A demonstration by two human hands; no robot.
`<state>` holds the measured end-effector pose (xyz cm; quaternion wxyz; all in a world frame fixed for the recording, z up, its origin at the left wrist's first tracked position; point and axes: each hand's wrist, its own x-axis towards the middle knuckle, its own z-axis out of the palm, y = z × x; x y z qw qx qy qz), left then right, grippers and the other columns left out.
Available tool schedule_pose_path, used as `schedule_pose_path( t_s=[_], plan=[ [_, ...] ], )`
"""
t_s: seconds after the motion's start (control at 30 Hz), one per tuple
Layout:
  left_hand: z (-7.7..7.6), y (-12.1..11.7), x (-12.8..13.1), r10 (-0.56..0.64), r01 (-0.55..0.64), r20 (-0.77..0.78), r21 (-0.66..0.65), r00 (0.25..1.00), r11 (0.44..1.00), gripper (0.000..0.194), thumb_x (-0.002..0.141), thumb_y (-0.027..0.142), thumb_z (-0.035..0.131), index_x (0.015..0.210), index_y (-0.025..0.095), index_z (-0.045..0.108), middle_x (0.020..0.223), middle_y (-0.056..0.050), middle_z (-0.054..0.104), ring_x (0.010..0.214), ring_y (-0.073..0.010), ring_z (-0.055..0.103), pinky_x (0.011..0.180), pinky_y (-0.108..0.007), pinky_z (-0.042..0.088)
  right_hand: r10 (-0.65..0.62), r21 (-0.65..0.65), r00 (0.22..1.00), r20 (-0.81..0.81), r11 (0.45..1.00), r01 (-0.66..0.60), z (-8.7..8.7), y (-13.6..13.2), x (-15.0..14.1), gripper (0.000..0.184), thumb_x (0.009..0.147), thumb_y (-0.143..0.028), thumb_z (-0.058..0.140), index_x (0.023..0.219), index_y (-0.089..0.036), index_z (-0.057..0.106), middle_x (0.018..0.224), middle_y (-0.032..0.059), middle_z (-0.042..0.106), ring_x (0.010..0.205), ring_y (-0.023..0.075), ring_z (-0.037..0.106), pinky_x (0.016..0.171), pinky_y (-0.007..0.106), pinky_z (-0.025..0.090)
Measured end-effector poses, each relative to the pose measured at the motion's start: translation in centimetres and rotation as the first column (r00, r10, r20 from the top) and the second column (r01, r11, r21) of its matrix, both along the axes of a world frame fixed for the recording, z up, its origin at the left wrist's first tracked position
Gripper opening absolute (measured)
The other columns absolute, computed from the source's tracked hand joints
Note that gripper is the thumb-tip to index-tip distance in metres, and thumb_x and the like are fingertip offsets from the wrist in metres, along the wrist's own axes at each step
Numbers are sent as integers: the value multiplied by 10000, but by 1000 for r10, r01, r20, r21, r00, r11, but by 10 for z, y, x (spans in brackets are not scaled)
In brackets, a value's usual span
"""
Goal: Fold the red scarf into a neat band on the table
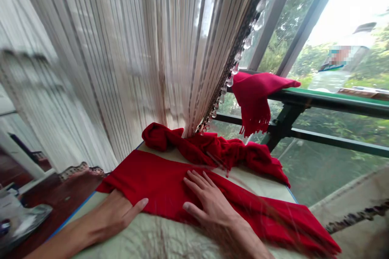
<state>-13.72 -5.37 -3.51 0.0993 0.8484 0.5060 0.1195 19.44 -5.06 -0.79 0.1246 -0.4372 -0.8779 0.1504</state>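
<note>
A long red scarf (164,180) lies folded lengthwise across the pale tabletop (152,234). My left hand (120,210) is at its near left edge, fingers tucked under the cloth and hidden, with the thumb stretched out along the edge. Whether those fingers grip the fabric does not show. On top of the scarf's middle rests my right hand (209,200), flat and open, its fingers spread. Behind it, another red cloth with fringe (225,149) is heaped along the table's far edge.
A fringed red scarf (255,93) hangs over the dark window rail (328,101). On the sill stands a clear plastic bottle (340,64). Striped sheer curtains (130,48) with a beaded edge reach down to the table's back corner. A plastic-wrapped item (24,222) is at lower left.
</note>
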Motion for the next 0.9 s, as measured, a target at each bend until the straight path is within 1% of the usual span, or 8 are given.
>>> schedule_pose_path(
  t_s=[0.07, 0.17, 0.27, 0.37, 0.5, 0.63, 0.73, 0.9],
  plan=[
    [11, -2, 6, -3, 0, -37, -77, 999, 997, 593, 1024, 535, 309, 1483, 200, 478, 1256, -72, 696, 1281, -234, 555, 1139, -352, 385, -13, 64, 1000, -7, 998, 13, 3, -1, -4, 720, 920, -605, 480, 1521, -220, 383, 1626, 78, 290, 1522, 249, 211, 1266, 520, 86],
    [20, -5, 11, -7, -2, -60, -149, 998, 989, 594, 1031, 536, 291, 1484, 200, 478, 1304, -69, 672, 1307, -227, 539, 1169, -339, 343, -26, 117, 999, -37, 993, 30, 4, -3, -15, 710, 905, -591, 521, 1507, -233, 407, 1627, 67, 302, 1523, 249, 208, 1267, 516, 71],
    [22, -6, 11, -7, -7, -69, -193, 998, 981, 616, 1014, 568, 319, 1471, 197, 499, 1320, -73, 662, 1296, -227, 556, 1161, -316, 353, -17, 79, 998, -53, 997, 21, -2, -5, -26, 753, 887, -627, 534, 1519, -248, 381, 1629, 67, 297, 1525, 256, 199, 1259, 534, 83],
    [22, -7, 8, 19, -39, -91, -224, 996, 974, 667, 1000, 611, 321, 1493, 186, 467, 1335, -89, 650, 1286, -238, 567, 1143, -326, 376, -16, 9, 998, -55, 1000, 17, -8, -6, -30, 803, 869, -661, 539, 1533, -250, 351, 1631, 77, 288, 1526, 272, 192, 1249, 566, 91],
    [24, -8, 7, 4, -23, -79, -244, 997, 970, 661, 1014, 585, 294, 1515, 175, 426, 1294, -98, 673, 1287, -255, 566, 1119, -358, 399, -24, -49, 997, -69, 999, 20, -7, -7, -27, 793, 880, -696, 489, 1529, -257, 364, 1630, 78, 287, 1528, 297, 179, 1241, 597, 64],
    [28, -10, 8, -7, -8, -54, -261, 999, 965, 640, 1014, 568, 306, 1516, 189, 424, 1266, -89, 690, 1275, -252, 576, 1094, -346, 421, -18, -63, 997, -72, 998, 13, -4, -8, -26, 817, 856, -675, 547, 1531, -255, 360, 1634, 80, 270, 1528, 314, 167, 1243, 600, 44],
    [34, -11, 11, 3, -14, -45, -263, 999, 965, 635, 1001, 569, 350, 1503, 192, 449, 1267, -84, 691, 1258, -254, 589, 1086, -337, 429, -18, -72, 998, -68, 997, 13, -4, -8, -25, 788, 878, -663, 519, 1537, -268, 345, 1638, 67, 259, 1530, 312, 156, 1239, 610, 41],
    [40, -10, 18, -41, 29, -35, -285, 999, 958, 601, 1029, 504, 297, 1500, 164, 452, 1287, -102, 678, 1264, -242, 580, 1102, -330, 408, -12, -57, 999, -32, 998, 10, -6, -9, -24, 759, 893, -631, 513, 1543, -285, 329, 1646, 62, 226, 1532, 313, 142, 1237, 616, 56]
  ],
)
